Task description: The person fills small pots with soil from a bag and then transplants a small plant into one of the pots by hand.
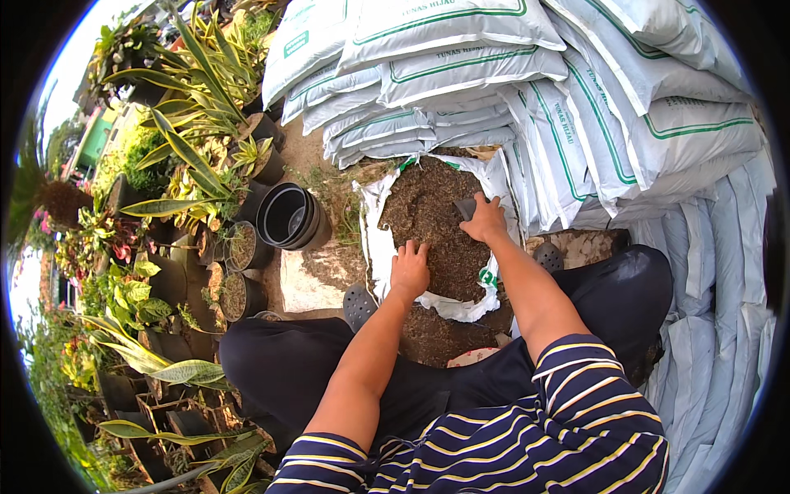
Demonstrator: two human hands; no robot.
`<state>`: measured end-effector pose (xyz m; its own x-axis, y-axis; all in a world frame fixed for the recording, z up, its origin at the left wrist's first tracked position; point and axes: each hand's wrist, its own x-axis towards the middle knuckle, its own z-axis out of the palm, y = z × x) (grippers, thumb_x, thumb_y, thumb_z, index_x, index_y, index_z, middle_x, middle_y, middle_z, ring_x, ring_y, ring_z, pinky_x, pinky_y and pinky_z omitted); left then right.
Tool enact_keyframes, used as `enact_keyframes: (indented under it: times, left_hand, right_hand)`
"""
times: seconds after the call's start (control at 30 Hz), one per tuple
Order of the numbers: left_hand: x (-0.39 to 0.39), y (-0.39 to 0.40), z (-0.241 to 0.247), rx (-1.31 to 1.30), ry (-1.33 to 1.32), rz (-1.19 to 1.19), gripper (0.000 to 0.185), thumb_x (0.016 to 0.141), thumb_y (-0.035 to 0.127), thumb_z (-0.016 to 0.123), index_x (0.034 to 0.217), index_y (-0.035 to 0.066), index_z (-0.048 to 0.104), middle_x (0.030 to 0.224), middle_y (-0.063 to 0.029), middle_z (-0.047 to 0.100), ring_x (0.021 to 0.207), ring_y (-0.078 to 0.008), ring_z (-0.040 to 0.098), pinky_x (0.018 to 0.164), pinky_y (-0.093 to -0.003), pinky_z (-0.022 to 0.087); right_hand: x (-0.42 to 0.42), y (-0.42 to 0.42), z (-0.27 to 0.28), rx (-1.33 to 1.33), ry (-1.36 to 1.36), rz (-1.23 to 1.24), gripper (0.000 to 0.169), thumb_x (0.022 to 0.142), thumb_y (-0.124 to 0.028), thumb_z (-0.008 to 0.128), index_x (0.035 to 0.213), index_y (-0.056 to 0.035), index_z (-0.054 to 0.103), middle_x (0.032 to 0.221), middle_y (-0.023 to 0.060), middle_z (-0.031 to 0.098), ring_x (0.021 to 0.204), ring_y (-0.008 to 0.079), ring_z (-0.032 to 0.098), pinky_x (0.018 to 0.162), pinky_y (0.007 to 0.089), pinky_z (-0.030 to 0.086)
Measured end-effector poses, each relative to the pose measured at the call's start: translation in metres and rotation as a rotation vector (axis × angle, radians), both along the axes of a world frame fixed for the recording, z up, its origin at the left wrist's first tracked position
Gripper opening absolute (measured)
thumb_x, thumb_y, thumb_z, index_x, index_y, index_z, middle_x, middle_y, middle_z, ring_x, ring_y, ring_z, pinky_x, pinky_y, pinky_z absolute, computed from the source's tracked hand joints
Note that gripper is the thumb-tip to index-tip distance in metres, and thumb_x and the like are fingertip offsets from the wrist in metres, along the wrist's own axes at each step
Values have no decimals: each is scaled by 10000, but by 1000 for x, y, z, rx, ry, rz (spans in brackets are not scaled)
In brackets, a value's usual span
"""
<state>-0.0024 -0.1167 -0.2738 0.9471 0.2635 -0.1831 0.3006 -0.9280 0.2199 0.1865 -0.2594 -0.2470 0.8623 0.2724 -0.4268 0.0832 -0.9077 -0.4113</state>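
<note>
A white plastic sack (378, 272), its mouth rolled open, stands between my legs, filled with dark brown, crumbly potting soil (435, 213). At the right side of the soil, my right hand (484, 219) grips a small dark grey scoop-like piece (466, 209); its far edge touches the soil. My left hand (410, 268) rests at the near left of the sack's mouth, fingertips on the soil and slightly apart. Nothing shows in it, though its palm is hidden.
Stacked white sacks with green borders (469, 68) rise beyond and to the right (697, 247). Nested black plastic pots (295, 216) stand to the left, near potted snake plants (191, 148). Spilled soil (438, 336) lies in front of me. Grey clogs (360, 307) flank the sack.
</note>
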Motion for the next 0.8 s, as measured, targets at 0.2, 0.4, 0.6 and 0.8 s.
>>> enact_keyframes:
  times: [0.2,0.4,0.6,0.8]
  left_hand:
    - [4,6,0,-119,14,-59,661,881,93,723,1488,137,464,1431,-175,526,1300,-413,528,1083,-508,484]
    - [9,9,-5,-130,-61,32,606,892,100,733,1439,115,475,1340,-174,573,1251,-410,568,1053,-514,492]
    - [11,12,-10,-124,-88,148,485,903,104,731,1347,104,534,1260,-170,595,1209,-392,586,1016,-504,509]
    - [18,15,0,-153,-101,84,365,831,31,722,1169,94,599,1187,-157,617,1163,-377,607,991,-489,517]
  right_hand:
    - [14,-1,-18,45,133,153,917,741,-484,830,1532,-190,470,1487,279,461,1293,465,582,1074,482,518]
    - [-4,9,-6,177,-37,239,842,679,-417,855,1439,-197,566,1398,248,482,1311,453,532,1066,492,497]
    - [2,41,82,39,-149,434,836,712,-395,893,1445,-166,563,1464,270,458,1401,474,444,1110,519,489]
    - [17,41,147,-30,-179,533,983,665,-396,946,1522,-190,508,1499,324,435,1453,531,356,1189,545,400]
